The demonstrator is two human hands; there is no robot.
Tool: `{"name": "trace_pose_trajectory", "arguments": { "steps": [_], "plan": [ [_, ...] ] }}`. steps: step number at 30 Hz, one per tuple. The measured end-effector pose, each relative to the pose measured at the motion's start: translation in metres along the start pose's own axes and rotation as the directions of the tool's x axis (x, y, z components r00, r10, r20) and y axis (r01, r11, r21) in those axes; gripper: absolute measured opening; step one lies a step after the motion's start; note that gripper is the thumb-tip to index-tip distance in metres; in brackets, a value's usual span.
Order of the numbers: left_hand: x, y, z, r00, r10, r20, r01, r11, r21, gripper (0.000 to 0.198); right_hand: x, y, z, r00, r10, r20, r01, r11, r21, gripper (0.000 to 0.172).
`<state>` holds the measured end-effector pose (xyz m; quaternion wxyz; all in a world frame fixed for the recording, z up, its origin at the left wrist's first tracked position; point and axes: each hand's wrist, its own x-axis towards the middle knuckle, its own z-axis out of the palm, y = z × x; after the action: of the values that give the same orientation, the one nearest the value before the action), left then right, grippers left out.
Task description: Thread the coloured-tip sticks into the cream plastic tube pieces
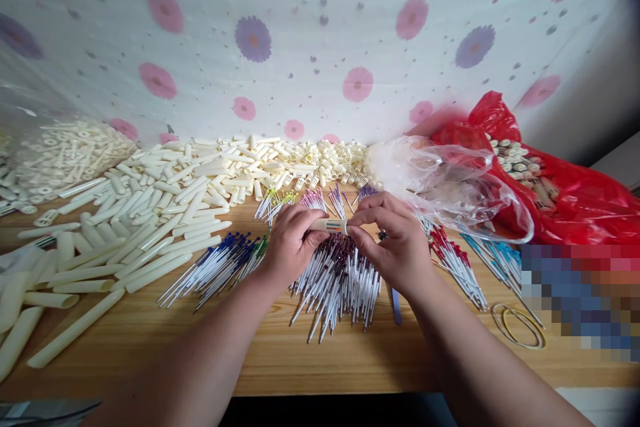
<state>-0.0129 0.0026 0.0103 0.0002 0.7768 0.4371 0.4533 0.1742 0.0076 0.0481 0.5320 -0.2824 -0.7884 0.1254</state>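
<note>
Both my hands meet over the middle of the wooden table (310, 360). My left hand (290, 240) and my right hand (395, 240) are closed on the two ends of a cream pen barrel (330, 225) with coloured refill tips showing at its middle. Directly under them lies a heap of pen refills (335, 287) with white stems and dark tips. More refills lie to the left, blue and green ones (215, 270), and to the right, red ones (457, 263).
Cream pen barrels (150, 213) cover the left half of the table, with springs (335, 160) at the back. A clear plastic bag (450, 183) and a red bag (565, 193) of parts sit at the right. Rubber bands (520, 327) lie near the front right. A flowered cloth (320, 47) hangs behind.
</note>
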Motion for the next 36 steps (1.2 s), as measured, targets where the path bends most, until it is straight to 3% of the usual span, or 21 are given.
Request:
{"name": "trace_pose_trajectory", "arguments": {
  "steps": [9,16,27,36],
  "plan": [
    [0.000,-0.001,-0.004,0.996,0.013,-0.089,0.004,0.981,0.193,0.026,-0.007,-0.001,0.016,0.954,0.297,-0.031,-0.279,0.923,0.264,0.008],
    [-0.001,-0.004,-0.006,0.993,-0.001,-0.119,0.030,0.970,0.242,0.023,-0.015,0.004,0.023,0.879,0.471,0.069,-0.420,0.698,0.580,0.012],
    [-0.001,-0.005,-0.007,0.988,-0.054,-0.144,0.099,0.940,0.327,0.021,-0.012,-0.003,0.017,0.718,0.644,0.264,-0.599,0.379,0.705,0.024],
    [0.000,-0.006,-0.005,0.990,-0.048,-0.131,0.089,0.941,0.328,0.021,-0.009,0.001,0.015,0.695,0.645,0.318,-0.622,0.316,0.716,0.020]
  ]
}}
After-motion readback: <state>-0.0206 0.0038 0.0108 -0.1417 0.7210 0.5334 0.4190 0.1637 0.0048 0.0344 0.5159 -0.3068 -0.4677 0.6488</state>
